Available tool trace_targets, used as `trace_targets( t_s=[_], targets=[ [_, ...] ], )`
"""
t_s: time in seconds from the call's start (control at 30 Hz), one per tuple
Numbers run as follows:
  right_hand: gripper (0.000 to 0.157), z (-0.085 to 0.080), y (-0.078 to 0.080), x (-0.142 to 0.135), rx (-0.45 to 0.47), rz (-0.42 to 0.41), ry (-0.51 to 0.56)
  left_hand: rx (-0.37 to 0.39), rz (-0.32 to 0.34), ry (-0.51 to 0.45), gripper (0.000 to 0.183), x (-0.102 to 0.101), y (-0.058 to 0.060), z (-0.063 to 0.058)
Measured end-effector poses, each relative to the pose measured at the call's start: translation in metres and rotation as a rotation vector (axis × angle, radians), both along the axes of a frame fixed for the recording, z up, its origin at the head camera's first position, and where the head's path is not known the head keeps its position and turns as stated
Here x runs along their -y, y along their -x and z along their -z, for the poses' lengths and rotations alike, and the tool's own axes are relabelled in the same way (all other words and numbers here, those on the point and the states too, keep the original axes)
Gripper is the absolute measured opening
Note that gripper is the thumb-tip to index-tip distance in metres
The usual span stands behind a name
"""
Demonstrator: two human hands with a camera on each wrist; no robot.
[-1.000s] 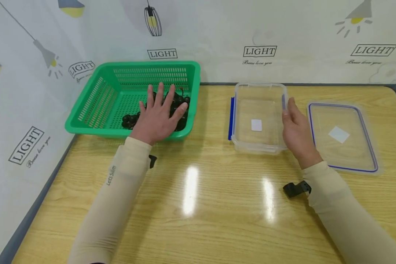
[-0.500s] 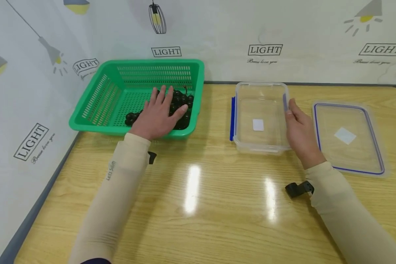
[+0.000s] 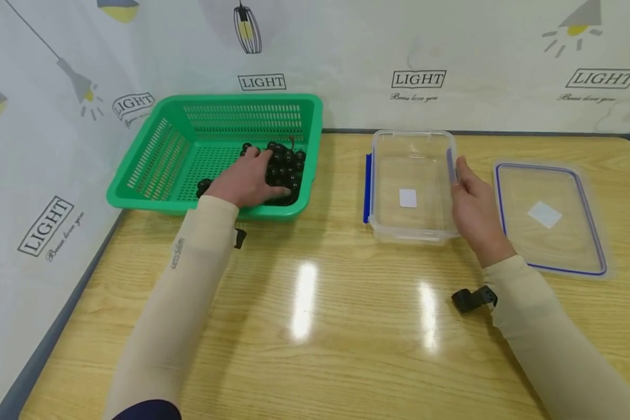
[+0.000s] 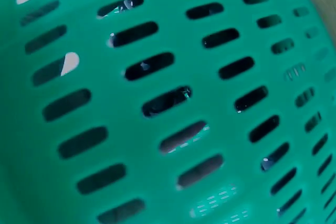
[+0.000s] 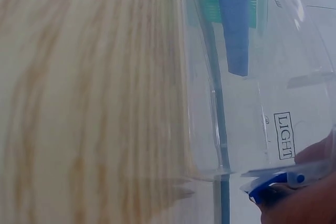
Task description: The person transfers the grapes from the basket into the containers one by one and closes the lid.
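Observation:
A green slotted basket holds dark grapes heaped at its right end, with a stem sticking up at the back. Reaching over the basket's front rim, my left hand grips into the grapes with bent fingers, the thumb spread to the right. Only the basket's slotted wall and dark shapes behind it show in the left wrist view. My right hand holds the clear plastic container by its right side, thumb near the rim. A blue clip shows beside that hand in the right wrist view.
Right of the container lies its clear lid with a blue seal and a white label. The wooden table meets a printed wall covering at the back and left.
My left hand's fingers, spread flat over the grapes before, have bent down into them. My right hand stays on the container; the view shifts slightly.

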State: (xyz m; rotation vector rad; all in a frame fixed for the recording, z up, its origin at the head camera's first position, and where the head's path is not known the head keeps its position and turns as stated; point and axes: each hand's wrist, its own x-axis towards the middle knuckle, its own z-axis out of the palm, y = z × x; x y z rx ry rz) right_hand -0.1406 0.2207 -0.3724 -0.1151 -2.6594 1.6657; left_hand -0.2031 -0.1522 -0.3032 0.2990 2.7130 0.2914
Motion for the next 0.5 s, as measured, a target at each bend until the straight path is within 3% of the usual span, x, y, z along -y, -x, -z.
trace_targets(
  t_s=[0.23,0.37,0.5],
  targets=[
    [0.049,0.001,0.001,0.000,0.002,0.011,-0.023,0.004,-0.025,0.013,0.107,-0.004,0.006,0.007],
    [0.049,0.001,0.001,0.001,-0.009,0.016,-0.031,-0.069,-0.016,0.021,0.107,-0.009,0.008,0.012],
    [0.049,0.001,0.001,0.002,-0.015,0.018,-0.034,-0.134,0.027,-0.002,0.095,-0.011,0.008,0.017]
  ],
)
